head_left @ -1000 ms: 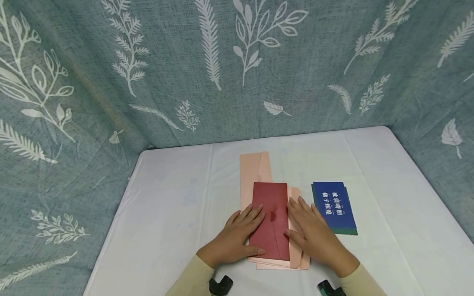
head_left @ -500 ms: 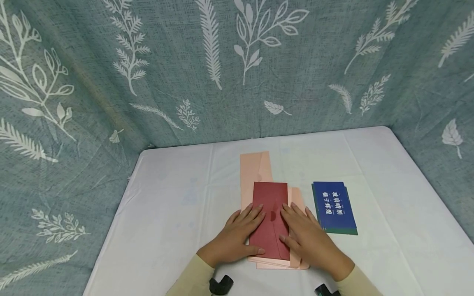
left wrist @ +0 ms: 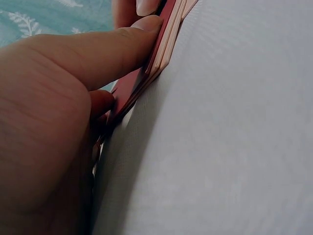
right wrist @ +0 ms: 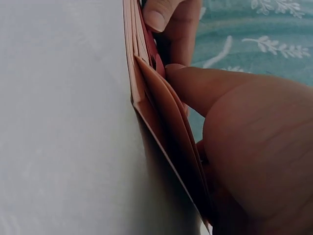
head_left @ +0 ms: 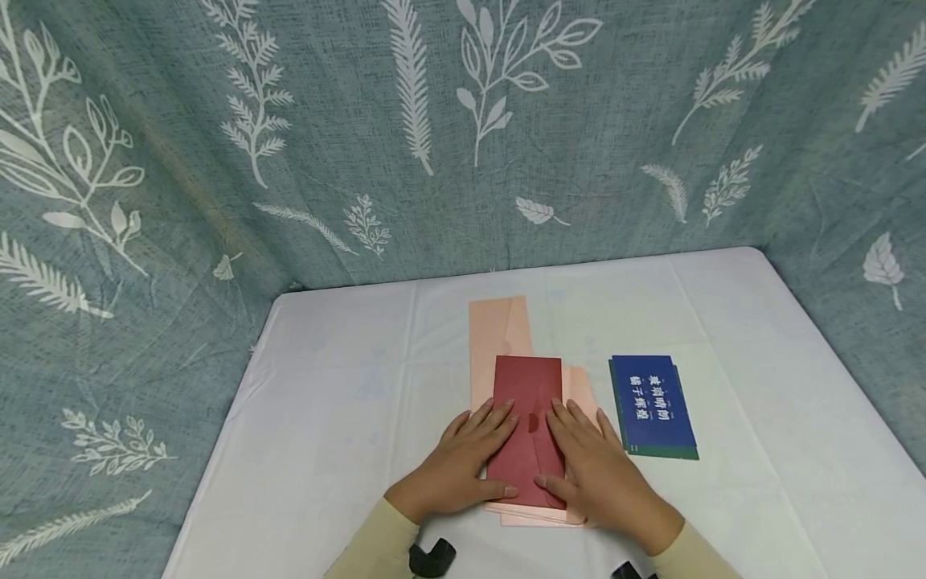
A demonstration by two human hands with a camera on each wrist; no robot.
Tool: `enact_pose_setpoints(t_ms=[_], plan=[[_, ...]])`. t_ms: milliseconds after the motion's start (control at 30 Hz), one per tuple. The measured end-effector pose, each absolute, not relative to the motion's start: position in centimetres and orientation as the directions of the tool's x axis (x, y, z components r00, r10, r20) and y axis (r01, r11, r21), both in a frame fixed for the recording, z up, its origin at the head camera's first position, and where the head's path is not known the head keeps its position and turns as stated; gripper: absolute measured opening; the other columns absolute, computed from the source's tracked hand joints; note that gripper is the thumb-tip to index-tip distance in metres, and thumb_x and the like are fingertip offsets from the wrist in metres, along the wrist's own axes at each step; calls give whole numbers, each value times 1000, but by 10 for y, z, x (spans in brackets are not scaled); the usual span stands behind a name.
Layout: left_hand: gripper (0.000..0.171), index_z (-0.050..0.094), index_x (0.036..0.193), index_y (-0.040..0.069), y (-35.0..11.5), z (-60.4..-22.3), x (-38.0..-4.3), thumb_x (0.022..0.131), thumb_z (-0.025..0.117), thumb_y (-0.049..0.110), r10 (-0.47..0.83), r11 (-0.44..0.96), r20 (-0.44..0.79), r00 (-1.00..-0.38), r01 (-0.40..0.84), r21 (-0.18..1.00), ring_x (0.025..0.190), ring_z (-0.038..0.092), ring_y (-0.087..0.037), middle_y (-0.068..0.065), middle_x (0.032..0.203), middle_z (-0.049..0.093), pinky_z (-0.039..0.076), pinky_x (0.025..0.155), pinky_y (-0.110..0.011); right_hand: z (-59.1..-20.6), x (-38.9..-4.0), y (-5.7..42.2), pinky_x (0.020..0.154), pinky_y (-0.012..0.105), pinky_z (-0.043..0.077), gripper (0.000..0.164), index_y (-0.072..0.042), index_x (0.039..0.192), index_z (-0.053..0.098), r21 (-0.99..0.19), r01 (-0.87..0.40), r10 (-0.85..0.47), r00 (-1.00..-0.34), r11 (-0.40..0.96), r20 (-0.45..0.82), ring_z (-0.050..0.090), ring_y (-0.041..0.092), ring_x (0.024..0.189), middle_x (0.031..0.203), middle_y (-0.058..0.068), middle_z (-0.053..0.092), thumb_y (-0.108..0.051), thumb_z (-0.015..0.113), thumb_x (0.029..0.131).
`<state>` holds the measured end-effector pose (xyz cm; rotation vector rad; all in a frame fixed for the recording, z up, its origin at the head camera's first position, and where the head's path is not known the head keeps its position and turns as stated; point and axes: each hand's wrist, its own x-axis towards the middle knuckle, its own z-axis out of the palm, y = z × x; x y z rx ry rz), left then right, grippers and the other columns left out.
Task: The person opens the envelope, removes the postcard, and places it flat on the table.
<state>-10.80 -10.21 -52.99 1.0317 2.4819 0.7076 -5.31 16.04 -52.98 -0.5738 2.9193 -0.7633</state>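
Note:
A dark red envelope (head_left: 528, 378) tops a loose pile of peach envelopes (head_left: 499, 322) on the table. My left hand (head_left: 463, 470) rests on its left side with fingers straight and thumb near the lower edge. On its right side lies my right hand (head_left: 604, 478), fingers extended over the red flap and thumb towards the middle. Edge-on in the left wrist view, the stacked envelopes (left wrist: 164, 54) sit under the left thumb. In the right wrist view, a peach envelope (right wrist: 171, 107) gapes below the right thumb.
Right of the pile lie blue cards (head_left: 654, 402) with white characters, over a green piece (head_left: 676, 453). The white-covered table (head_left: 347, 362) is backed by a teal leaf-patterned curtain (head_left: 448, 201). Dark wrist devices (head_left: 432, 557) show at the lower edge.
My right hand has slid left from the pile's right edge onto the red envelope. The left hand and the pile have stayed in place.

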Motion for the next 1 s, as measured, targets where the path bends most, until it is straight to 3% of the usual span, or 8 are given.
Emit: enact_pose_setpoints(t_ms=[333, 733, 1000], plan=[[98, 28, 174, 14, -102, -530, -108, 99, 73, 59, 731, 609, -136, -668, 549, 572, 165, -2, -21, 4, 181, 10, 3, 129, -56, -533, -52, 156, 126, 67, 2, 99, 6, 165, 39, -458, -326, -369, -929, 827, -6, 17, 42, 163, 174, 22, 28, -63, 70, 101], [99, 28, 174, 14, -101, -530, -108, 99, 72, 60, 730, 609, -132, -670, 551, 571, 165, -2, -21, 4, 181, 10, 4, 129, -56, -534, -51, 153, 125, 68, -1, 98, 5, 166, 35, -455, -305, -354, -935, 837, -24, 12, 40, 164, 176, 20, 24, -61, 69, 102], [99, 28, 174, 14, -101, -530, -108, 98, 72, 61, 727, 614, -134, -673, 551, 566, 165, -2, -20, 4, 181, 10, 3, 129, -56, -536, -49, 150, 124, 69, 4, 91, 8, 164, 37, -410, -327, -348, -937, 852, 23, 18, 43, 162, 175, 23, 27, -49, 72, 102]])
